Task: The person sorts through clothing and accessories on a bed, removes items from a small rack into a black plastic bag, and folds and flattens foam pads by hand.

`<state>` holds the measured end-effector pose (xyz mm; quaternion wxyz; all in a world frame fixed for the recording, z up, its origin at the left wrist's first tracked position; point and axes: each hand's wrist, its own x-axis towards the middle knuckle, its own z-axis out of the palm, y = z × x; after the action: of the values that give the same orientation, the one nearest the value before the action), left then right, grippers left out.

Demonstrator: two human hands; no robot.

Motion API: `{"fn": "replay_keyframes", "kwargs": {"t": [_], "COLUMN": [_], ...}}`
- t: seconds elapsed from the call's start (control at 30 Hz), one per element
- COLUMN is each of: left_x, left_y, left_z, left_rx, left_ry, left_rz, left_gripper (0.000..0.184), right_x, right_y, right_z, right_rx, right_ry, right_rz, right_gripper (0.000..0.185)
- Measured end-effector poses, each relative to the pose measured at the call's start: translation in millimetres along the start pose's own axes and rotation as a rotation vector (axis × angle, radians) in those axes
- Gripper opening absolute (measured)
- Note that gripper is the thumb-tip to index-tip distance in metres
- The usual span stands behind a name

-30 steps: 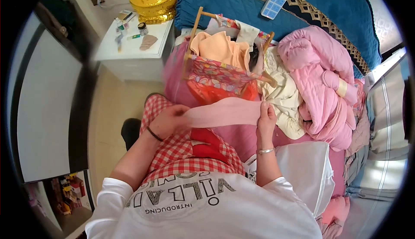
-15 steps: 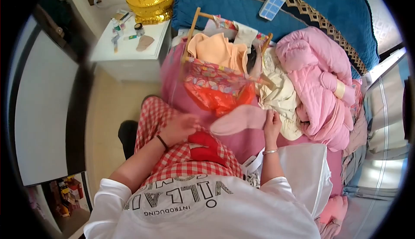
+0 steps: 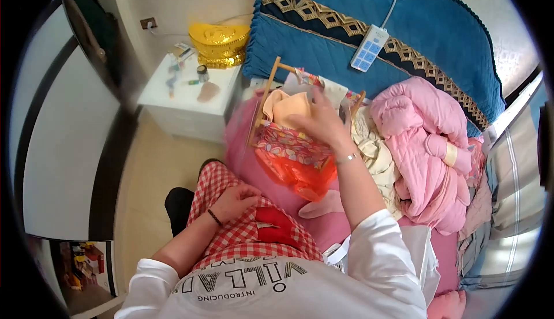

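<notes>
My right hand (image 3: 323, 120) reaches over the cloth basket, fingers spread, above a peach-coloured garment (image 3: 283, 107) and in front of white cloth; contact with them is unclear. The basket has a wooden frame (image 3: 265, 97) and a flowered fabric side (image 3: 291, 144). Near my right forearm, a pale pink sock (image 3: 319, 206) lies on the bed, partly hidden by the arm. My left hand (image 3: 234, 202) rests on my red-checked trouser leg with loosely bent fingers and nothing visible in it.
A red plastic bag (image 3: 303, 177) hangs at the basket's near side. Cream cloth (image 3: 378, 157) and a pink quilt (image 3: 427, 140) lie to the right. A power strip (image 3: 369, 48) rests against the blue headboard (image 3: 311, 30). A white bedside table (image 3: 190, 100) holds a gold ornament (image 3: 219, 45).
My right hand has let go of the pink sock and moved up over the basket. The sock now lies on the bed. My left hand has settled on my leg. The view has shifted.
</notes>
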<state>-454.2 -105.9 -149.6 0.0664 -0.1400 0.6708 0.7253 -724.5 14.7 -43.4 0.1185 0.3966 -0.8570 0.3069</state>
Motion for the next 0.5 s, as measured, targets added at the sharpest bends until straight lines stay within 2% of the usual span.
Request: {"fn": "replay_keyframes", "kwargs": {"t": [0.03, 0.1, 0.13, 0.2, 0.27, 0.4, 0.47, 0.5], "left_x": [0.1, -4.0, -6.9, -13.7, -17.5, -16.0, -12.0, -12.1], "left_y": [-1.5, 1.6, 5.7, 14.5, 17.1, 16.6, 23.6, 32.6], "left_z": [-1.8, -6.4, -8.4, -14.2, -15.9, -13.8, -11.7, -6.0], "left_rx": [0.008, -0.014, -0.041, -0.025, -0.018, -0.028, 0.017, -0.187], "left_ry": [0.018, 0.034, 0.046, 0.056, 0.071, 0.016, -0.032, -0.115], "left_rz": [0.055, 0.004, -0.052, -0.035, -0.019, -0.043, -0.026, -0.018], "left_gripper": [0.018, 0.018, 0.018, 0.018, 0.018, 0.021, 0.025, 0.029], "right_x": [8.1, 18.5, 19.1, 17.7, 15.1, -5.9, -23.2, -35.7], "right_y": [4.3, 6.9, 6.9, 7.9, 16.7, -23.9, -61.9, -77.4], "right_z": [8.5, 15.3, 10.2, -11.9, -35.7, -106.7, -137.1, -147.5], "right_rx": [0.004, 0.01, 0.011, 0.233, 0.279, 0.923, 0.909, 0.897], "right_ry": [0.005, -0.459, -0.456, -0.443, -0.301, 0.11, 0.138, 0.155], "right_rz": [-0.007, 0.098, 0.095, 0.257, 0.416, 0.277, 0.277, 0.271], "right_gripper": [0.061, 0.059, 0.059, 0.05, 0.042, 0.031, 0.032, 0.032]}}
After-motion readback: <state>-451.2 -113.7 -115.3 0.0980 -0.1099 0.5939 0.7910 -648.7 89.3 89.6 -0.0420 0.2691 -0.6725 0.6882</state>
